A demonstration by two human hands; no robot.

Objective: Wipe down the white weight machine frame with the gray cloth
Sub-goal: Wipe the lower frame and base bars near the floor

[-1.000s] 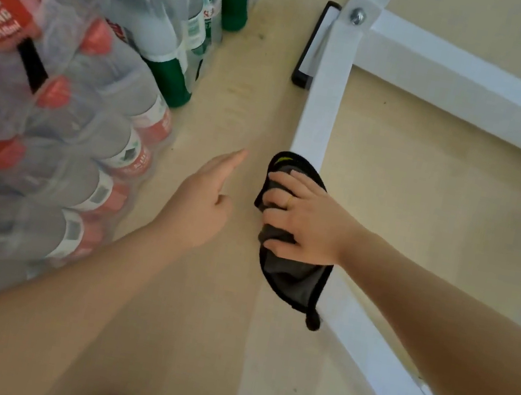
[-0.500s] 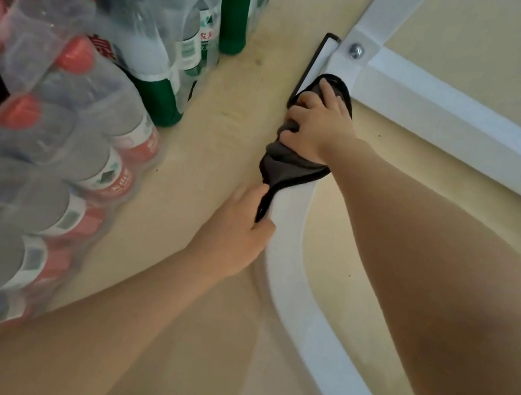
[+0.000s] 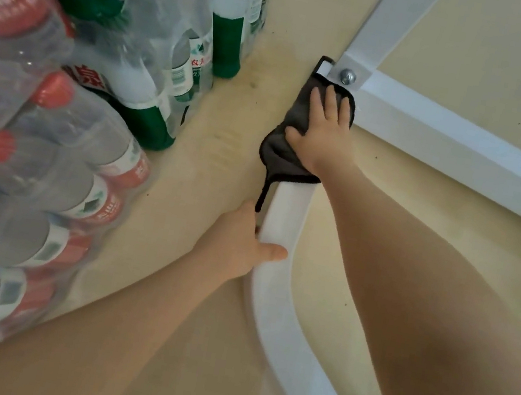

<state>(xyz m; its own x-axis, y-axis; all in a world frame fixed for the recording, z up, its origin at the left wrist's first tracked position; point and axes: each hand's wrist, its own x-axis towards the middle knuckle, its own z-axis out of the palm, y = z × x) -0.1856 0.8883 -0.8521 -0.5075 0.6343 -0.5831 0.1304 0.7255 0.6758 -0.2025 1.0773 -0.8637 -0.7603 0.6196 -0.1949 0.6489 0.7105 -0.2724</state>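
Note:
The white weight machine frame (image 3: 286,222) lies low over the beige floor, its bar running from the bottom right up to a bolted joint (image 3: 347,76). The gray cloth (image 3: 281,157), dark with a black hem, is draped over the bar just below that joint. My right hand (image 3: 326,132) presses flat on the cloth with fingers spread and straight. My left hand (image 3: 236,248) holds the bar lower down, thumb hooked over its top face, fingers hidden at the bar's left side. A loose black loop of the cloth hangs beside the bar above my left hand.
Shrink-wrapped packs of water bottles crowd the left: red-capped ones (image 3: 44,194) near me, green-labelled ones (image 3: 189,63) farther back. A second white bar (image 3: 451,151) runs right from the joint. A black end cap (image 3: 321,63) sits at the bar's far end.
My right hand slid the cloth up the bar from its middle to the bolted joint. My left hand came down from the air and took hold of the bar.

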